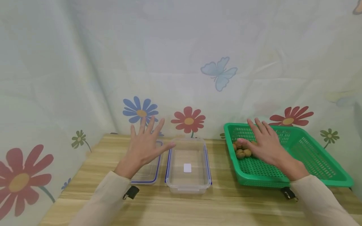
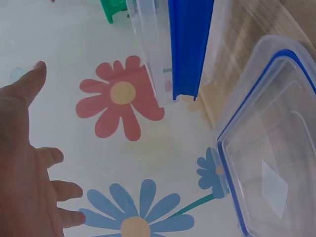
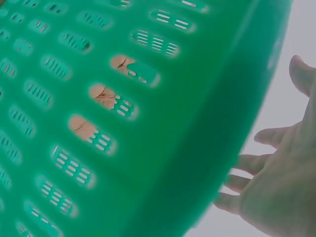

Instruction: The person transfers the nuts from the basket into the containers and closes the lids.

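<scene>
My left hand is raised with spread fingers over the clear lid, which has a blue seal and lies on the left. To its right stands a clear plastic food container with blue side clips and a white label inside its outline. My right hand, fingers also spread and holding nothing, hovers over the green plastic basket. Several walnuts lie in the basket's left part, some hidden behind that hand. Through the basket's slots the right wrist view shows a few walnuts.
The wooden table carries all of these things. A cloth backdrop printed with flowers and a butterfly hangs right behind the table and down its left side. Dark straps hang below both wrists.
</scene>
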Tool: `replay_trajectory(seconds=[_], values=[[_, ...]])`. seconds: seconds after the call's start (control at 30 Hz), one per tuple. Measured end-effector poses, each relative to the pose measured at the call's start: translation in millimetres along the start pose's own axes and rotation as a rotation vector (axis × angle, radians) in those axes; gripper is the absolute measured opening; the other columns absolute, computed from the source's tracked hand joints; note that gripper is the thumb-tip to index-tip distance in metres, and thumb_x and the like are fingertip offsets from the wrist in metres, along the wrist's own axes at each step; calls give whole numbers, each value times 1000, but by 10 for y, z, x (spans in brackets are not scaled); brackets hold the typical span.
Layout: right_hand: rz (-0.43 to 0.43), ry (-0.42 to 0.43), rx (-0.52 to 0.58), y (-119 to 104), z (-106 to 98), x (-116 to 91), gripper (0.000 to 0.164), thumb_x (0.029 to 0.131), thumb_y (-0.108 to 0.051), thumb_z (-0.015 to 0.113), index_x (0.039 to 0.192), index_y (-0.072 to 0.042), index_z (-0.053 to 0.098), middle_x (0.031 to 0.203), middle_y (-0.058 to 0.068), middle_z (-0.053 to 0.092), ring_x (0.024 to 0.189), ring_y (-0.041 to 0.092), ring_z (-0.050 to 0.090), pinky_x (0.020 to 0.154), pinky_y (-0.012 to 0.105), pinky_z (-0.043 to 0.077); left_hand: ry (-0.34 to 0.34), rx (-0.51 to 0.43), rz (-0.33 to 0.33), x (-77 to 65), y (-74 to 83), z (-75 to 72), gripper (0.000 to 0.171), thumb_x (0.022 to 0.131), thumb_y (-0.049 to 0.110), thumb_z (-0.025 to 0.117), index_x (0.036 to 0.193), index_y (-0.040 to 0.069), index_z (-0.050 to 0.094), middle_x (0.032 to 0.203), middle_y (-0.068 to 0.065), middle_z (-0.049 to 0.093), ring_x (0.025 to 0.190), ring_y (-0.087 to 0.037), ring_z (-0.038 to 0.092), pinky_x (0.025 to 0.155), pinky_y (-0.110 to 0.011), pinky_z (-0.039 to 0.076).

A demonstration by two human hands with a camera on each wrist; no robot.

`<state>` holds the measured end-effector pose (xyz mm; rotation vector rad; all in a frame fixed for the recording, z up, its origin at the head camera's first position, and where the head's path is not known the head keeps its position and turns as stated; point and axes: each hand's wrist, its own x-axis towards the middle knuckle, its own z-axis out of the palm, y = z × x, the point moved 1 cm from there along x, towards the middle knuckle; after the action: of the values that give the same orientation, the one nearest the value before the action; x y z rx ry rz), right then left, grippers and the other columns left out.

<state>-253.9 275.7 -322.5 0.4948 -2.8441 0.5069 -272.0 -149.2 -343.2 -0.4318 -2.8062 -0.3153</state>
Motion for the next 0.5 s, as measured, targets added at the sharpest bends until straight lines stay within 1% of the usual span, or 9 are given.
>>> replay_trajectory(seconds=[0.13, 0.27, 0.4, 0.5], values=[[-33, -3, 51, 34, -44, 8, 91, 106, -54, 60, 168, 0, 19, 170, 34, 12, 153, 60, 9, 116, 82, 13, 2, -47, -8, 6, 19, -11, 106, 91, 85, 52, 172, 23, 19, 176, -17, 13, 159, -50, 6, 118, -81, 0], [-58, -21, 72, 77, -83, 13, 90, 106, -50, 62, 169, -3, 17, 171, 33, 11, 153, 60, 10, 111, 86, 14, 13, -88, -19, 4, 36, -3, 105, 92, 80, 57, 172, 24, 19, 175, -16, 14, 157, -52, 11, 118, -81, 4], [-76, -50, 93, 102, -140, 33, 91, 105, -47, 65, 169, -5, 17, 171, 32, 12, 153, 60, 10, 112, 86, 14, 37, -129, -24, -10, 50, -4, 103, 92, 76, 61, 172, 23, 21, 175, -16, 16, 157, -52, 14, 118, -81, 7], [-79, -71, 110, 116, -199, 64, 90, 104, -45, 67, 169, -4, 19, 171, 32, 15, 153, 59, 12, 111, 86, 17, 51, -168, -23, -18, 62, -20, 103, 92, 74, 63, 171, 21, 24, 174, -17, 19, 156, -52, 17, 118, -81, 9]])
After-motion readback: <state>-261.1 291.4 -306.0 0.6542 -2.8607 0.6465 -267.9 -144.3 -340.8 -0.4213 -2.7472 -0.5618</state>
